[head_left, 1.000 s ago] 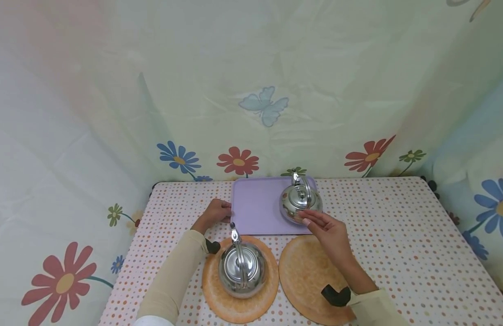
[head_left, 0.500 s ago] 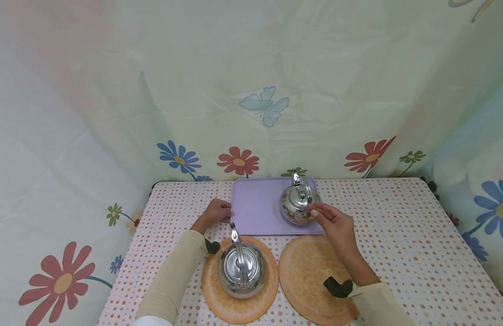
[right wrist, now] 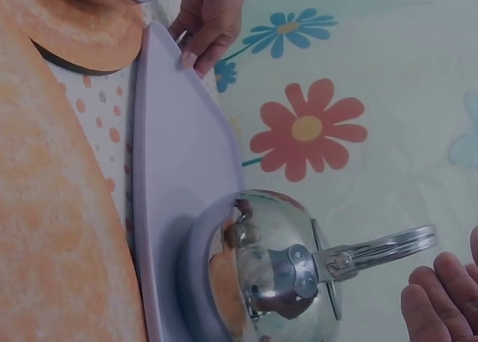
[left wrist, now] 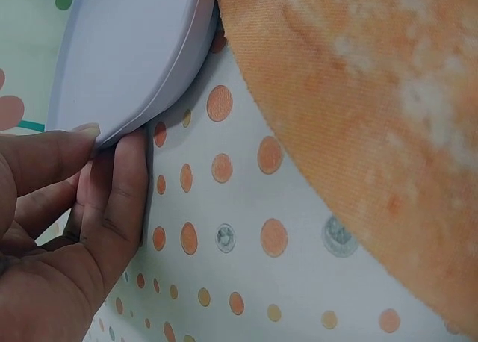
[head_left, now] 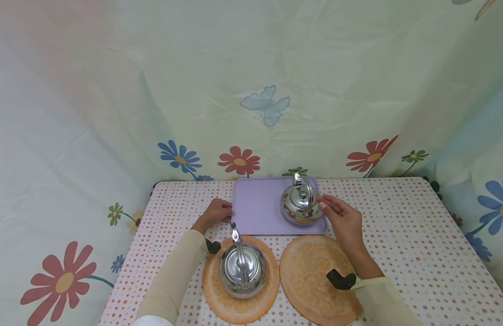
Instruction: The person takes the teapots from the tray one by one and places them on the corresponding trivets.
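Note:
A lilac tray (head_left: 255,206) lies at the table's back, bearing a shiny steel kettle (head_left: 294,210) on its right half. My left hand (head_left: 214,215) pinches the tray's left edge; the left wrist view shows the thumb of this hand (left wrist: 67,222) on the rim of the tray (left wrist: 134,58) and fingers beneath. My right hand (head_left: 347,226) is beside the kettle's right side. In the right wrist view the fingers of this hand (right wrist: 441,305) are relaxed and apart from the kettle (right wrist: 276,282), near its raised handle.
A second steel kettle (head_left: 237,274) stands on the left round bread-patterned mat (head_left: 210,287), in front of the tray. The right round mat (head_left: 304,280) lies beside it, under my right wrist. A floral curtain (head_left: 316,90) hangs behind the dotted table (head_left: 423,244).
My right hand has moved right, from the front of the tray's kettle to its right side. My left hand has stayed on the tray's edge, and both kettles remain in place.

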A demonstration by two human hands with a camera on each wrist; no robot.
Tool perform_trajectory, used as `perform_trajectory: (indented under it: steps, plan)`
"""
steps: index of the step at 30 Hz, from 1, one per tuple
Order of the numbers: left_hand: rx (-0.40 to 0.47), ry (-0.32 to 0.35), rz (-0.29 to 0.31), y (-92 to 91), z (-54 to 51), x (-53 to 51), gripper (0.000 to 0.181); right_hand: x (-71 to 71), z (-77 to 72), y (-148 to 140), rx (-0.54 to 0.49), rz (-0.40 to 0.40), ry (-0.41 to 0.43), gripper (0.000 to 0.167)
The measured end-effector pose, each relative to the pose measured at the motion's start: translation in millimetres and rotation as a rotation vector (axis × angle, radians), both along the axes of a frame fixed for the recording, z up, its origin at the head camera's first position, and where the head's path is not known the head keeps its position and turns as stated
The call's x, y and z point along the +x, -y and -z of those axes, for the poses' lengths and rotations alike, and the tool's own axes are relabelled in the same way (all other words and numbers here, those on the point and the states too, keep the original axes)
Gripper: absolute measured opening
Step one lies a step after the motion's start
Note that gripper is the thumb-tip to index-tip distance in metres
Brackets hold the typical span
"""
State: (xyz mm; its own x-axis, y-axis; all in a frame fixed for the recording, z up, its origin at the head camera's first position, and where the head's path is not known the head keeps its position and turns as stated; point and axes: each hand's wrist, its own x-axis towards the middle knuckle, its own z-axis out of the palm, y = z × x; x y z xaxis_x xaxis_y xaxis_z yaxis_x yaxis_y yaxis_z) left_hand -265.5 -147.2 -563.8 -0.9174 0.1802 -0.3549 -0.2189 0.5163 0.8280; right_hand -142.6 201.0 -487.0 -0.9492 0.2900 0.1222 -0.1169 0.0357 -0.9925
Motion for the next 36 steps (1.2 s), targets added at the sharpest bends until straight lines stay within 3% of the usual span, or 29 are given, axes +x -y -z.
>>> perform_trajectory:
  steps: [11, 20, 36]
  plan:
    - [-0.006, 0.004, -0.004, 0.1, -1.6, 0.7, 0.038, -14.6, 5.5, 0, 0.081, -0.02, 0.008, 0.045]
    - [0.023, 0.005, -0.003, 1.7, 3.3, -2.4, 0.039, -24.0, 9.1, 8, 0.16, -0.038, 0.085, 0.047]
    - [0.011, 0.014, -0.005, 2.2, 4.5, -3.4, 0.039, -32.0, 12.3, 3, 0.256, -0.25, 0.093, 0.034]
